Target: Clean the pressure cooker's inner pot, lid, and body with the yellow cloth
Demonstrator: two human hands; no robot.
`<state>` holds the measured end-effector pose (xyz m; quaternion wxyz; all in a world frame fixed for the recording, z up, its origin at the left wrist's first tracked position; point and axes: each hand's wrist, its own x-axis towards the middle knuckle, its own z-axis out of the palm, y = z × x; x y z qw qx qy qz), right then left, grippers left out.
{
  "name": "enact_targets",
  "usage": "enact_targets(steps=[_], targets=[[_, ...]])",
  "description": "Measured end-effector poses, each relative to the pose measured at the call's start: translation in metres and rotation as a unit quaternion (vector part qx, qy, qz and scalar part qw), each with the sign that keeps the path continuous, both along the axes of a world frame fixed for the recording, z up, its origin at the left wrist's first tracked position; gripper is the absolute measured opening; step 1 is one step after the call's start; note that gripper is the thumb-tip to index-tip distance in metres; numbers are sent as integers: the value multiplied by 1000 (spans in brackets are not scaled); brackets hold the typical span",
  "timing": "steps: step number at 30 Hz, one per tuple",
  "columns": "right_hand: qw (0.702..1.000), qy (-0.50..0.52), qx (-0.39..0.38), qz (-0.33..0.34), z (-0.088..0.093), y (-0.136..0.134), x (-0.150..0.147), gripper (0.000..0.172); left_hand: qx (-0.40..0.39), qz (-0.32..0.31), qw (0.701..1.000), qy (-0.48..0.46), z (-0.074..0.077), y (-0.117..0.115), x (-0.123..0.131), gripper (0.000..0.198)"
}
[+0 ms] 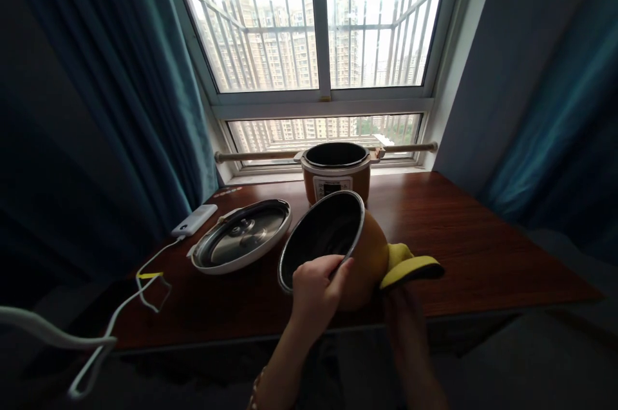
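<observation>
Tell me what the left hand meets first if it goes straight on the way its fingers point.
The left hand touches the rim of the tilted orange metal pot with a dark inside; pushed on, it would likely meet that pot's wall first.

Shows an orange-brown outside and black inside on the pot (371,255), yellow with a black edge on the cloth (403,262), reddish-brown wood grain on the table (483,236), teal on the curtains (120,107) and white on the power bank (194,219).

right hand (409,323) in shadow, cable (29,326) cropped
</observation>
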<state>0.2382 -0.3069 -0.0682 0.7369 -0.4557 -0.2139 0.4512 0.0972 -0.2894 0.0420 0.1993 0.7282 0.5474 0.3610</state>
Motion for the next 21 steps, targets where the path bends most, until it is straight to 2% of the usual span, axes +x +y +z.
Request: enact_targets(steps=[3, 7, 13, 21], targets=[[1000, -22, -13, -15, 15, -2, 4, 42, -31, -3, 988, -151, -5, -3, -6, 38], [988, -148, -20, -40, 37, -3, 24, 37, -43, -9, 956, -291, -20, -2, -1, 36], [973, -227, -5, -33, 42, 3, 49, 36, -32, 11, 921, -387, -38, 1, 17, 37], [970, -239, 16, -29, 36, 15, 52, 40, -52, 48, 897, -436, -54, 1, 25, 49]])
